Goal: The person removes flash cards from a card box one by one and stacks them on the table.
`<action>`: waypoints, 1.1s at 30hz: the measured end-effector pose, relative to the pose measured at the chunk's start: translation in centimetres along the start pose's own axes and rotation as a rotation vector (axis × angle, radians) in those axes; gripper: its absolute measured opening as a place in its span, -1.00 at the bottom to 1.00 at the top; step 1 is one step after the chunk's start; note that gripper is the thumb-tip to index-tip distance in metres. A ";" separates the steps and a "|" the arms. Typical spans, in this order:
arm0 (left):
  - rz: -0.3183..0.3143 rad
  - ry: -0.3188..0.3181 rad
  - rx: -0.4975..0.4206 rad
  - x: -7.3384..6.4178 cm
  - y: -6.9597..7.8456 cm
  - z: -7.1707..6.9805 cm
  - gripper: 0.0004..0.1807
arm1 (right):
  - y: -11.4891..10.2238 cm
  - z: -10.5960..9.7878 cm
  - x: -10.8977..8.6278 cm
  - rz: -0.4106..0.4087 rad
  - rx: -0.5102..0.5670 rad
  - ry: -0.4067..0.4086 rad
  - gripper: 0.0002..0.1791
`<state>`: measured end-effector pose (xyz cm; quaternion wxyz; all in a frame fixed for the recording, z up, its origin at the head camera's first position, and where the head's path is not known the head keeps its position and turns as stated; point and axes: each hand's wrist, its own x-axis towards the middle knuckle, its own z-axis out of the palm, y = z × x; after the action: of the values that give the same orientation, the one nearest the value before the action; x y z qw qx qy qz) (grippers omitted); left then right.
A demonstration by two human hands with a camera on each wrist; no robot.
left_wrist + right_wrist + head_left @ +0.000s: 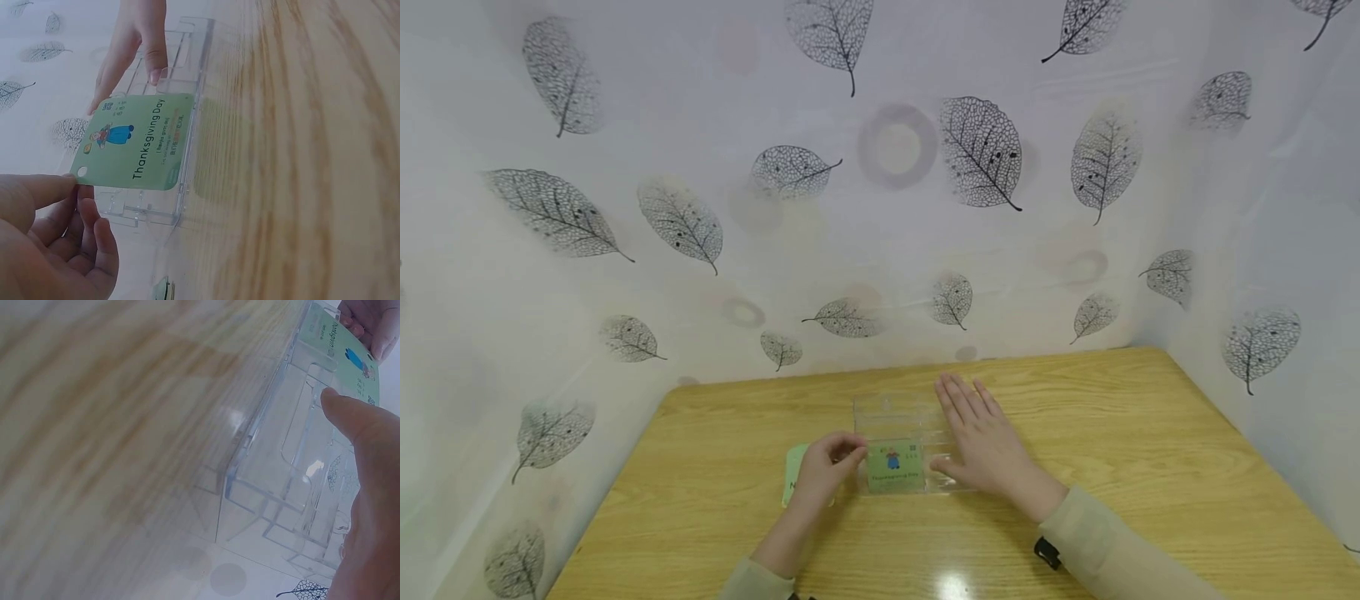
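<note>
A green flash card (134, 140) printed "Thanksgiving Day" lies over the left part of a clear plastic case (275, 481) on the table. My left hand (827, 468) pinches the card by its holed corner between thumb and finger, the other fingers curled beneath. My right hand (988, 446) stretches over the right side of the case with straight fingers, its thumb (350, 415) at the case near the card's edge. Whether the right palm touches the case is hard to tell. Another green card (794, 471) lies to the left, partly covered by my left hand.
The wooden table (1112, 425) runs back to a pale curtain (880, 233) with dark leaf prints, which also hangs at both sides. A black band (1047, 552) sits at the right wrist.
</note>
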<state>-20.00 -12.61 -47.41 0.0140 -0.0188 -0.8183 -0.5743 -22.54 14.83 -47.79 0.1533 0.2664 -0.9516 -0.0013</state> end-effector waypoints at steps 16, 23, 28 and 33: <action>-0.009 0.004 -0.003 0.0 0.0 -0.1 -0.89 | 0.0 0.1 0.0 0.001 -0.007 0.001 0.32; -0.007 0.017 -0.003 0.0 0.1 -0.2 -0.86 | 0.0 0.0 0.0 -0.002 0.006 0.003 0.31; -0.002 0.027 0.000 0.0 0.1 -0.4 -0.89 | 0.0 0.1 0.0 -0.005 0.022 0.015 0.30; -0.012 0.047 0.008 0.1 -0.1 -0.5 -0.88 | 0.1 0.1 0.0 0.003 0.024 -0.002 0.31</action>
<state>-20.13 -13.13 -47.28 0.0297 -0.0004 -0.8202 -0.5714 -22.59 14.87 -47.87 0.1491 0.2669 -0.9521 0.0099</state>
